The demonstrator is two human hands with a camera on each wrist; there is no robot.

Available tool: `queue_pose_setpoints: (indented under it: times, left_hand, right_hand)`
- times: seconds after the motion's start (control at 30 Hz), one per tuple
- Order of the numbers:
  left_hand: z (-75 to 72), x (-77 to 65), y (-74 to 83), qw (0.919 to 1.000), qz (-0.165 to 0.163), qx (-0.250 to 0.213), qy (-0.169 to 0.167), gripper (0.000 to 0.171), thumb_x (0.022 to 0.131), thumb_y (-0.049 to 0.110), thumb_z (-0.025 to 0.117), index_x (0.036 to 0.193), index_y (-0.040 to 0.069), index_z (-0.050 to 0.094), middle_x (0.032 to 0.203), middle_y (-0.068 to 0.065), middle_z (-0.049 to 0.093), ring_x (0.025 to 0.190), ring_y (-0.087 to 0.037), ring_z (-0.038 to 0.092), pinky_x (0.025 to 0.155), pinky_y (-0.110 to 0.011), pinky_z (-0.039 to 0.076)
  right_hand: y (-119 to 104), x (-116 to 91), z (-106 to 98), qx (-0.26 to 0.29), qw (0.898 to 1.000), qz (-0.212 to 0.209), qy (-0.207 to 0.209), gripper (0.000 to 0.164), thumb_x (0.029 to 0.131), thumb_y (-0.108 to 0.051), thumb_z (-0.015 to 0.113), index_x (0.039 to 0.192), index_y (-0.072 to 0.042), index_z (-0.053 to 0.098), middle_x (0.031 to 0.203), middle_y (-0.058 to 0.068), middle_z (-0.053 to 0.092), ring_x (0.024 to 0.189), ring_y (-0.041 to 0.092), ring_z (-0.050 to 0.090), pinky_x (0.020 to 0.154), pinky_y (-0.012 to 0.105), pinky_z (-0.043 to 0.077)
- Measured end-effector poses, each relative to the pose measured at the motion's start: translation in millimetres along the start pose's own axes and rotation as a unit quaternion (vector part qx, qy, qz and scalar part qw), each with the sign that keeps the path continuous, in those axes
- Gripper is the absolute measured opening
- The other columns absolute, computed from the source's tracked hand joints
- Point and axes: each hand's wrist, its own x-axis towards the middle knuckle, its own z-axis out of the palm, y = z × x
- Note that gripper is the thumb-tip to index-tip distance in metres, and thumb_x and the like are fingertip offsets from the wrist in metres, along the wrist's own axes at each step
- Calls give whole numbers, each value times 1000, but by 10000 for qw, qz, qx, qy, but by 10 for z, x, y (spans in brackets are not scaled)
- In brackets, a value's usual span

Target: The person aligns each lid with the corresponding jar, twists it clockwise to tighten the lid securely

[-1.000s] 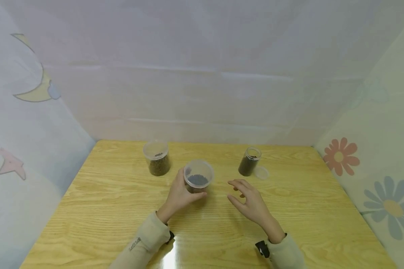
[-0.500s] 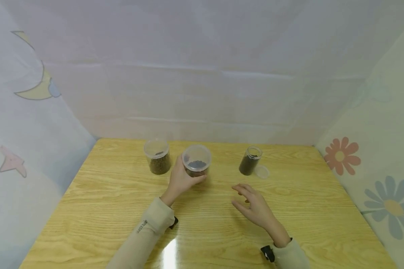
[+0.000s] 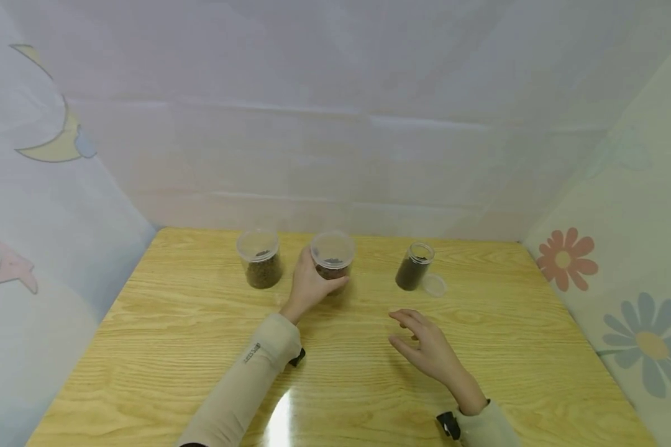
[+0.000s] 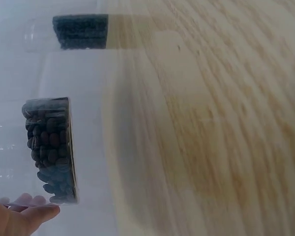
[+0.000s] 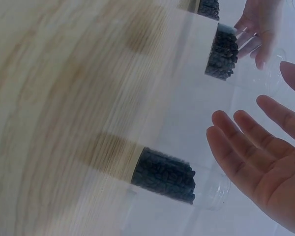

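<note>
My left hand (image 3: 310, 285) grips a wide clear jar (image 3: 333, 249) from its left side, thumb across the front. Dark beans, like coffee beans, fill the lower part of this jar (image 4: 50, 147). In the left wrist view its base seems to hang a little above the table. My right hand (image 3: 429, 351) hovers over the table's right half, fingers loosely spread, holding nothing. Beyond it stands a slim clear jar (image 3: 414, 270) of dark beans, also seen as a slim jar (image 5: 164, 174) in the right wrist view. Beside that jar lies a small clear lid (image 3: 434, 285).
Another wide clear jar (image 3: 261, 267), partly filled with dark beans, stands left of my left hand. All rest on a wooden table (image 3: 162, 347). A pale cloth wall (image 3: 335, 155) rises behind the table's back edge, with printed cloth on both sides.
My left hand has carried the wide jar away from me, toward the back of the table, level with the other wide jar. My right hand has drifted slightly right and toward me.
</note>
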Motion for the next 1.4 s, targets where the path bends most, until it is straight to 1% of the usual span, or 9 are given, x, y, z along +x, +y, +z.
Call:
queue_pose_setpoints:
  times: [0.2,0.27,0.33,0.47,0.57,0.77,0.97,1.2,1.4]
  left_hand:
    - [81,114,-76,9997,-41,-190,123,92,66,35,81,135,5,27,125,-15,41,115,-31,43,94,-49,38]
    - [98,151,-99,9989,-155,-365,237,90,67,34,81,133,4,29,125,-16,41,116,-33,42,94,-49,38]
    - [110,180,-115,9982,-228,-386,394,87,67,37,80,131,3,31,123,-16,41,114,-34,43,93,-49,39]
    - [118,223,-129,9967,-453,-390,555,85,67,31,82,128,0,31,122,-19,41,114,-36,43,93,-49,39]
    - [125,250,-151,9962,-585,-371,535,86,66,24,83,129,-1,30,124,-20,40,115,-36,42,95,-49,37]
    - [152,278,-209,9954,-777,-247,498,90,66,26,83,131,0,26,126,-18,39,116,-33,42,96,-46,36]
    - [182,279,-228,9948,-862,-281,472,85,66,23,83,128,0,29,124,-19,40,115,-34,43,96,-48,36]
    - [205,275,-254,9924,-1054,-315,544,89,66,24,83,132,2,26,127,-18,38,117,-34,41,97,-48,35]
    - [216,261,-246,9923,-1074,-335,521,90,67,22,82,132,2,25,129,-18,37,119,-33,40,98,-47,35]
  right_hand:
    - [9,-14,-15,-38,10000,-40,-46,41,81,-11,68,118,3,55,113,16,57,93,30,58,65,41,53]
    - [12,-19,-21,-57,9999,-62,-67,42,81,-11,68,118,3,55,113,16,57,95,32,58,66,42,53]
    - [16,-21,-26,-116,9999,-95,-82,41,81,-11,68,118,4,55,113,16,57,97,33,58,70,44,52]
    - [24,-18,-39,-276,9995,-132,-108,41,81,-13,68,117,4,56,113,16,57,99,34,57,77,46,50]
    - [31,-16,-49,-343,9992,-121,-158,41,81,-13,68,117,3,56,113,16,57,99,34,57,78,47,49]
    - [33,-24,-75,-299,9990,59,-341,43,82,-15,67,119,3,54,116,18,56,101,36,56,79,49,49]
    - [26,-36,-105,-252,9983,220,-471,45,83,-17,67,121,3,54,117,21,55,102,37,55,80,50,48]
    - [52,-47,-105,-245,9980,235,-527,45,83,-17,67,122,3,53,119,22,54,104,38,54,81,51,47]
    - [63,-59,-109,-217,9980,223,-545,45,83,-16,66,122,4,53,119,22,54,104,38,54,81,51,47]
